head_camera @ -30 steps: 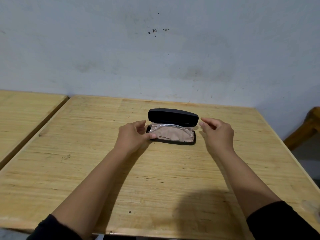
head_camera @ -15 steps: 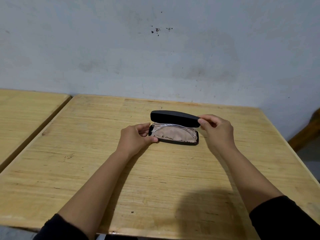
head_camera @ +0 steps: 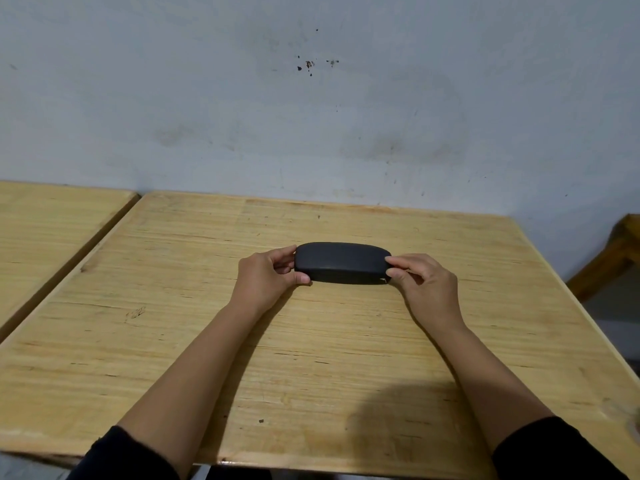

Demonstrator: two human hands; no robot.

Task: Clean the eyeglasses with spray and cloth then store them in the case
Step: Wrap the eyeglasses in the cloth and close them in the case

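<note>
A pale, stained wall [head_camera: 346, 116] fills the far half of the scene. Against it stands a light wooden table [head_camera: 311, 358], with a second wooden table [head_camera: 45, 230] just beside it on the left and a wooden piece of furniture [head_camera: 620, 251] at the far right edge. Two forearms in pushed-up dark sleeves [head_camera: 568, 448] reach from the near edge toward the middle of the table. The left hand [head_camera: 266, 282] pinches the left end of a black eyeglasses case [head_camera: 341, 262] between thumb and curled fingers; the right hand [head_camera: 426, 282] grips its right end the same way. The case is closed, lying lengthwise left to right on the table's far middle.
</note>
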